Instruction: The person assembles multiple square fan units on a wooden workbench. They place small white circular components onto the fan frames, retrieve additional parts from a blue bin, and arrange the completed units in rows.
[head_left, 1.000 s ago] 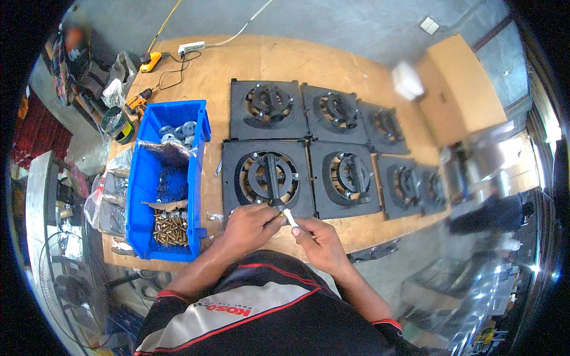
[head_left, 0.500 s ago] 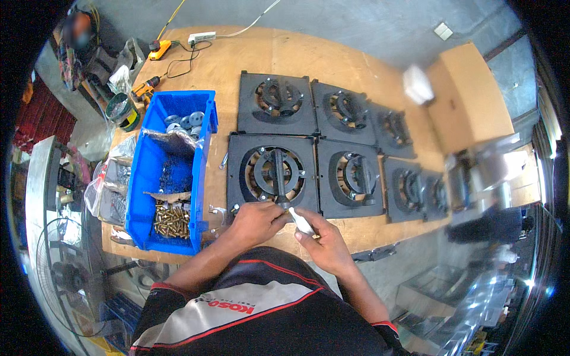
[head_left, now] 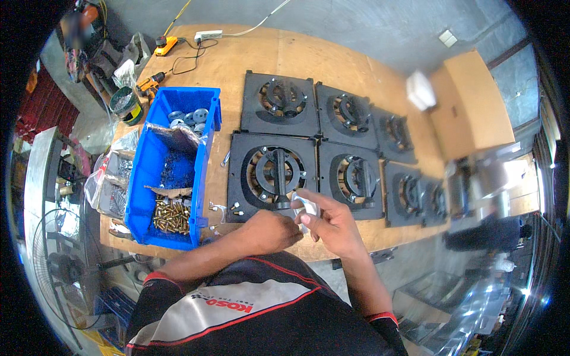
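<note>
Pinched between the thumb and fingers of my right hand is a small white squeeze tube, tilted and partly covered by the fingers. My left hand is closed just beside it, its fingertips near the tube's lower end. Whatever the left fingers hold is hidden. Both hands are over the front edge of the wooden table. Right behind them lies a black square burner plate with a ring and a bar-shaped tube in its opening. A few small brass fittings with white ends lie at its front left corner.
To the left stands a blue divided bin with brass fittings and grey discs. More burner plates lie in two rows. A cordless drill, a power strip and a cardboard box are farther back.
The white tube has turned in my right hand, which has shifted slightly right. My left hand has drawn back from the plate's front edge, uncovering the small brass fittings.
</note>
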A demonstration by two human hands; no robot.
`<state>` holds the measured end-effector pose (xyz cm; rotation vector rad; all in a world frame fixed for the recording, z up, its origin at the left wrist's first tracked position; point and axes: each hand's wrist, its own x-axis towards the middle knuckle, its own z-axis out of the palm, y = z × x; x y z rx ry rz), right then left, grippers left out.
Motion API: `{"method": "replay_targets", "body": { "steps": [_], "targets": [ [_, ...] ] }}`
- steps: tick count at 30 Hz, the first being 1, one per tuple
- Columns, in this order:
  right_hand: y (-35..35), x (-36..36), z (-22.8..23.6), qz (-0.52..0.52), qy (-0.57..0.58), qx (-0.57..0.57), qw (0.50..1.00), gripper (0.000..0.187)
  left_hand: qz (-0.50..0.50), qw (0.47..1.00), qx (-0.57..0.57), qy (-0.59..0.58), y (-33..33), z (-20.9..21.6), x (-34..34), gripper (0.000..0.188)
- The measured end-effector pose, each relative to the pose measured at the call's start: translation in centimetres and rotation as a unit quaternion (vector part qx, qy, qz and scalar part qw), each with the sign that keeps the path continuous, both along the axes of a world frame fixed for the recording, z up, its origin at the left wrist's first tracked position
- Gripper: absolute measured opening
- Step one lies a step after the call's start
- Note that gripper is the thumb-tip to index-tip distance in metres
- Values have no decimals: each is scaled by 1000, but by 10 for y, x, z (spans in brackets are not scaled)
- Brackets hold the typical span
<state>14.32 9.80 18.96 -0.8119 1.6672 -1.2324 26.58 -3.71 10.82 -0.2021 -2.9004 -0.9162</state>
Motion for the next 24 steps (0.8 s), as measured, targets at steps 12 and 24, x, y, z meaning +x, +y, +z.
{"method": "replay_targets", "body": {
  "steps": [12, 24],
  "targets": [
    [-2, -5, -35, 57, 56, -28, 996, 46, -22, 987, 96, 130, -8, 12, 17, 22],
    [3, 22, -40, 45, 195, 3, 980, 27, 187, 927, 289, 151, -24, 12, 36, 23]
  ]
}}
